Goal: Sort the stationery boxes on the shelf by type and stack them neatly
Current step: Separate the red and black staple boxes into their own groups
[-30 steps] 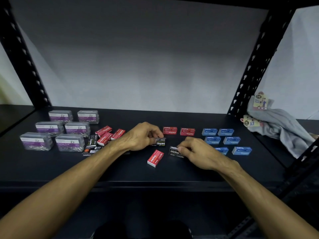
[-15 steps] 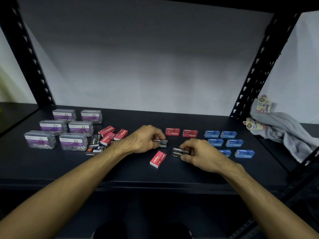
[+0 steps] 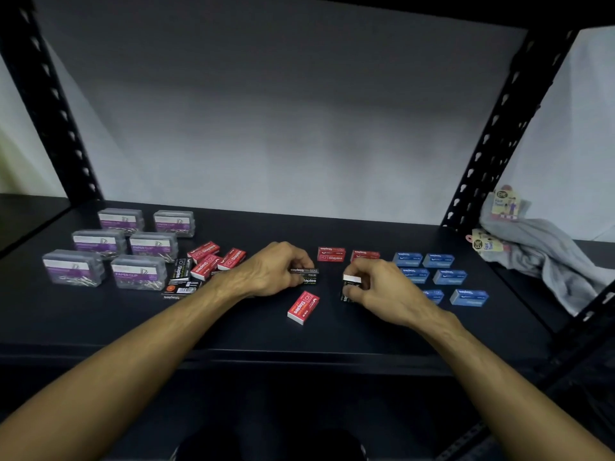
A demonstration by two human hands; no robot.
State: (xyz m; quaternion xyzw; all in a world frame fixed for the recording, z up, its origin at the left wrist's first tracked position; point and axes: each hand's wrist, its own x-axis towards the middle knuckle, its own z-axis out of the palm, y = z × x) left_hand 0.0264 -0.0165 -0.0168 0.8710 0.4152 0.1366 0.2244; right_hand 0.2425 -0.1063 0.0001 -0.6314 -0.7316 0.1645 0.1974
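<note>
1. Hands meet near the middle of the black metal shelf (image 3: 332, 337): the left hand (image 3: 273, 271) curls its fingers round a black cardboard staple box (image 3: 307, 276) that appears to sit on a second black one, both on the shelf.
2. The right hand (image 3: 376, 287) pinches another small black staple box (image 3: 352, 281), tilted up so its white end faces the camera; whether it still touches the shelf I cannot tell.
3. A lone red cardboard staple box (image 3: 303, 307) lies flat between the hands, nearer the front edge, touching neither.
4. 2 red staple boxes (image 3: 347, 255) lie side by side behind the hands.
5. A loose pile of red boxes (image 3: 213, 259) sits left of the left hand, with a few black boxes (image 3: 181, 277) just in front of it.
6. 6 clear plastic paper clip boxes with purple labels (image 3: 133, 247) stand in 3 rows of 2 at far left.
7. 6 blue cardboard boxes (image 3: 436, 276) sit in pairs at right, one partly hidden by the right wrist.
8. A grey cloth with paper tags (image 3: 545, 254) lies beyond the right upright.
</note>
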